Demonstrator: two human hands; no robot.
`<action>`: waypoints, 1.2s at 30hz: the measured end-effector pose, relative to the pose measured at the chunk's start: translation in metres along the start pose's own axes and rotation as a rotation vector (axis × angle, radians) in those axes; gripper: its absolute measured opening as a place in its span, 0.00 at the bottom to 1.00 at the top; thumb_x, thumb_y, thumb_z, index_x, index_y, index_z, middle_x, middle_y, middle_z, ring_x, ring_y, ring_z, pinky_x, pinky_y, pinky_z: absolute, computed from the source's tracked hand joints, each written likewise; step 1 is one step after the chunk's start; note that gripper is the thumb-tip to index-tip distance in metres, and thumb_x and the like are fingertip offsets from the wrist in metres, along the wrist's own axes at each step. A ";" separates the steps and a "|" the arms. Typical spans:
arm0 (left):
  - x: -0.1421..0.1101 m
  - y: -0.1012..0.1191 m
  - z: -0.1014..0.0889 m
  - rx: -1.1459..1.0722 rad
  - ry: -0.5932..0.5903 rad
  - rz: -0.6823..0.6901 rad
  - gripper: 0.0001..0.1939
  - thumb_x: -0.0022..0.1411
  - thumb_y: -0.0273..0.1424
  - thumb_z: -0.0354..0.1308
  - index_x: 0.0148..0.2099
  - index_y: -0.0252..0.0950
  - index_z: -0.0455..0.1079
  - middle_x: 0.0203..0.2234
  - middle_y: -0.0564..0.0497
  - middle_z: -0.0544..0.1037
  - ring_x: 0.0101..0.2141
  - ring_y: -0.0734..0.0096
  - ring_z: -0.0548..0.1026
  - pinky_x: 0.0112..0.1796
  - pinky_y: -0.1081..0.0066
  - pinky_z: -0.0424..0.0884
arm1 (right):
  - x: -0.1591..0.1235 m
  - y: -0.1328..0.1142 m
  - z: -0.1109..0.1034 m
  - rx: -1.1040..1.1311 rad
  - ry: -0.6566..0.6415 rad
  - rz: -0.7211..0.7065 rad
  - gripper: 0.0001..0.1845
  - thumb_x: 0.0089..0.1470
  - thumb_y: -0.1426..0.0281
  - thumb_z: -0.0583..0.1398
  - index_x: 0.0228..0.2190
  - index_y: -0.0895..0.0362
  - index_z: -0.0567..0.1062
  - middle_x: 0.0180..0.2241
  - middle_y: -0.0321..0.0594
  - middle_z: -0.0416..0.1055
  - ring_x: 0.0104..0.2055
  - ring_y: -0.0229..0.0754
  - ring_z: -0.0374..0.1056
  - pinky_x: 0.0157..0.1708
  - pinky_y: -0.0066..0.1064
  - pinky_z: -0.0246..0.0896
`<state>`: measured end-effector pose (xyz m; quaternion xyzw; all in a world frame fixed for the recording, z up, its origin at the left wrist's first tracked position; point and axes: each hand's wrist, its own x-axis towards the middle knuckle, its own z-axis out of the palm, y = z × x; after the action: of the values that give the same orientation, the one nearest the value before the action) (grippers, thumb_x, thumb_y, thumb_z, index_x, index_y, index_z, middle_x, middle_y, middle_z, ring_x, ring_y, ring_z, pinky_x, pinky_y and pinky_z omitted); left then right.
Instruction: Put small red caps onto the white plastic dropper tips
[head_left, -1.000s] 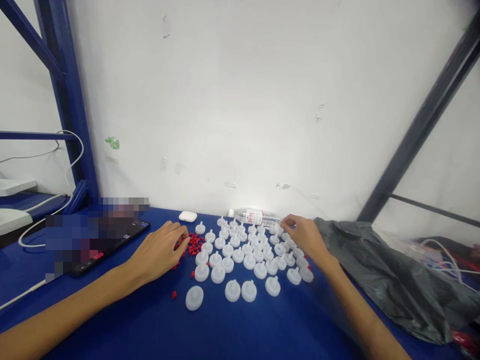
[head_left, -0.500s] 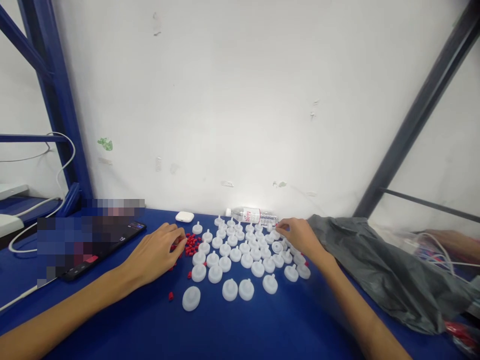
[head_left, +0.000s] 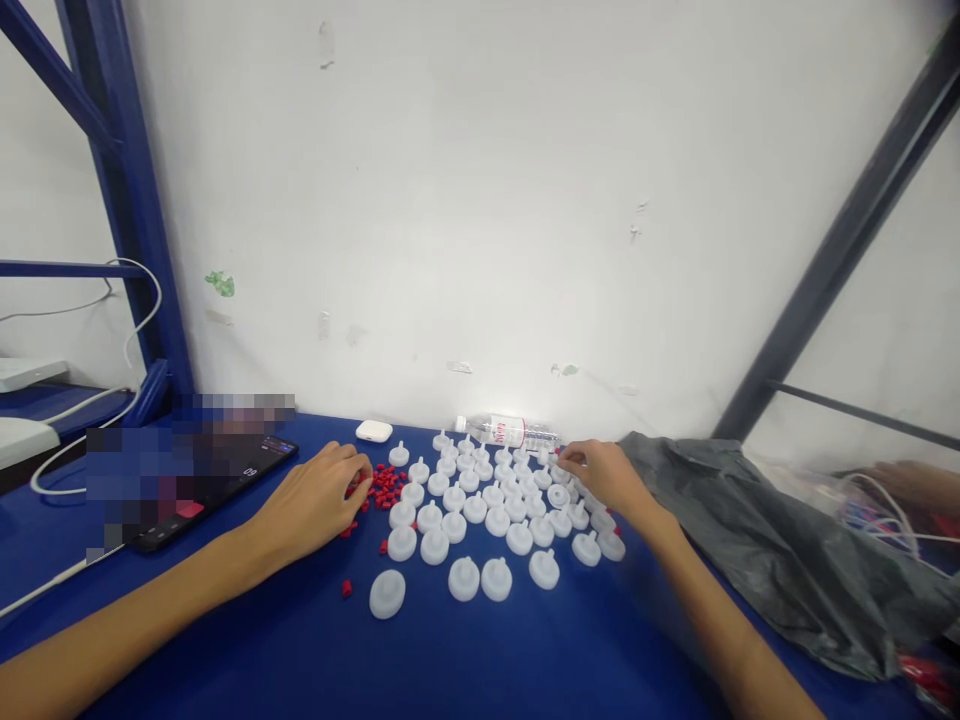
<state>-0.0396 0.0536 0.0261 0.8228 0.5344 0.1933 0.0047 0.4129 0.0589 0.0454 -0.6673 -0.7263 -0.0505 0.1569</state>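
Many white plastic discs with a narrow spout (head_left: 497,520) stand spread over the blue tabletop, most with the spout up. To their left lies a loose pile of small red caps (head_left: 388,487). My left hand (head_left: 324,497) rests at the left edge of that pile, fingers curled and thumb close to them; what they hold, if anything, is hidden. At the far right of the discs, my right hand (head_left: 600,474) has thumb and fingertips drawn together in a pinch. A speck of red shows by those fingertips, but the pinched thing is too small to make out.
A clear plastic bottle (head_left: 510,431) lies along the wall behind the discs. Left of it is a white earbud case (head_left: 373,431). A phone (head_left: 217,495) with a cable lies at left, and a grey plastic bag (head_left: 757,550) at right. One red cap (head_left: 346,588) sits apart.
The whole view has shifted slightly, so everything appears a little further right. Both hands keep nearly the same places and poses among the discs and red caps.
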 end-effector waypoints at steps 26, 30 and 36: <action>-0.012 0.020 -0.005 -0.103 0.149 0.200 0.19 0.81 0.39 0.47 0.51 0.42 0.79 0.46 0.43 0.85 0.50 0.49 0.80 0.46 0.54 0.79 | -0.028 -0.080 -0.002 0.326 0.343 -0.394 0.16 0.75 0.62 0.58 0.57 0.50 0.79 0.54 0.48 0.85 0.55 0.57 0.84 0.57 0.51 0.83; -0.025 0.038 0.001 -0.104 0.164 0.350 0.13 0.80 0.43 0.55 0.56 0.47 0.77 0.42 0.46 0.84 0.46 0.49 0.81 0.38 0.56 0.78 | -0.056 -0.144 0.000 0.392 0.212 -0.647 0.18 0.74 0.67 0.62 0.60 0.42 0.81 0.54 0.40 0.87 0.55 0.57 0.85 0.58 0.48 0.86; -0.033 0.052 0.006 -0.128 0.094 0.548 0.14 0.80 0.31 0.49 0.40 0.48 0.72 0.33 0.49 0.81 0.34 0.53 0.76 0.32 0.56 0.72 | -0.080 -0.182 -0.005 0.465 0.114 -0.799 0.18 0.76 0.68 0.63 0.61 0.39 0.81 0.55 0.33 0.87 0.56 0.50 0.86 0.61 0.38 0.84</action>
<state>-0.0039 0.0034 0.0215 0.9247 0.2786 0.2587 -0.0208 0.2394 -0.0380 0.0512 -0.2784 -0.9087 0.0206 0.3103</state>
